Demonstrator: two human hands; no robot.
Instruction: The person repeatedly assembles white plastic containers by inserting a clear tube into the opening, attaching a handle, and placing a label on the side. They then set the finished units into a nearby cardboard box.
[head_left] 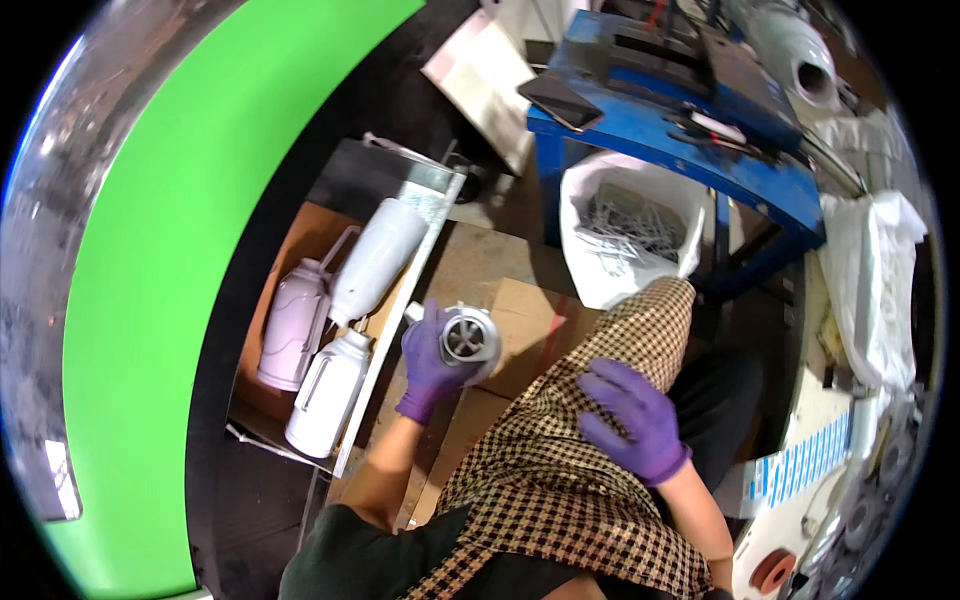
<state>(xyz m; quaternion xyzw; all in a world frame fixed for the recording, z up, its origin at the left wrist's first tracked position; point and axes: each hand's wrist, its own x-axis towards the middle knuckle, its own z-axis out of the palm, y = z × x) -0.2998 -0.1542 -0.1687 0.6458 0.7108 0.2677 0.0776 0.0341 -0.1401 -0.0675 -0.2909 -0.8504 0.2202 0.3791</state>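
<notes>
My left hand (432, 367), in a purple glove, is wrapped round the side of a pale grey jug (487, 361) seen end-on. Dark gaps between grey spokes show in its round opening. My right hand (632, 420), gloved the same way, has its fingers stretched out over the checked apron (560, 440) at my lap and holds nothing. Left of the held jug, a pink jug (292, 335) and a white jug (329, 393) with handles lie in an open box (398, 318), beside a pale grey cylindrical jug body (380, 258).
A blue metal bench (660, 140) stands at the far right, with a phone (562, 102) near its corner. Under it, a white sack (590, 265) holds many thin metal pieces. Flattened cardboard (520, 325) lies below my hands. A green curved surface (150, 300) fills the left side.
</notes>
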